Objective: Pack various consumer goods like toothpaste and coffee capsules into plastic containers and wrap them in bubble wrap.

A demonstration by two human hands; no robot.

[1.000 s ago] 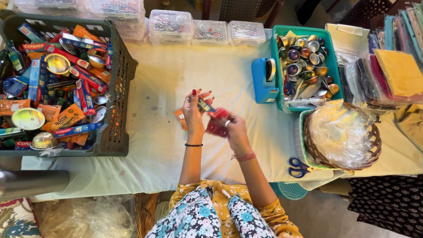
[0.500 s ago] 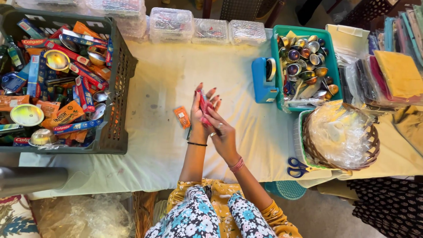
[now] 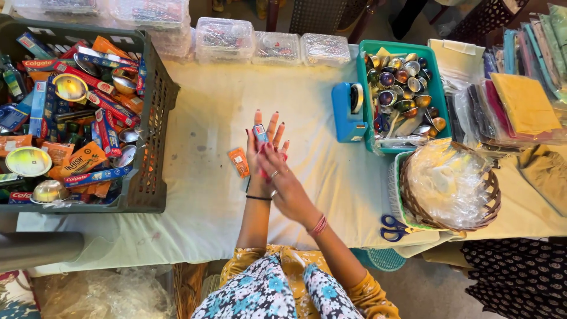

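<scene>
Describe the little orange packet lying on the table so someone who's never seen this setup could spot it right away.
Start at the dark plastic crate of boxes at the table's left end, then look right across the pale cloth. The small orange sachet lies flat there, just beside the person's left hand. It is the only loose item lying on the cloth between crate and hands.

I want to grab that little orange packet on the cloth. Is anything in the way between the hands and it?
Nothing visible. The orange packet lies alone on the cloth, just beside the left hand. The right hand lies over the left, pressing a small tube.
</scene>
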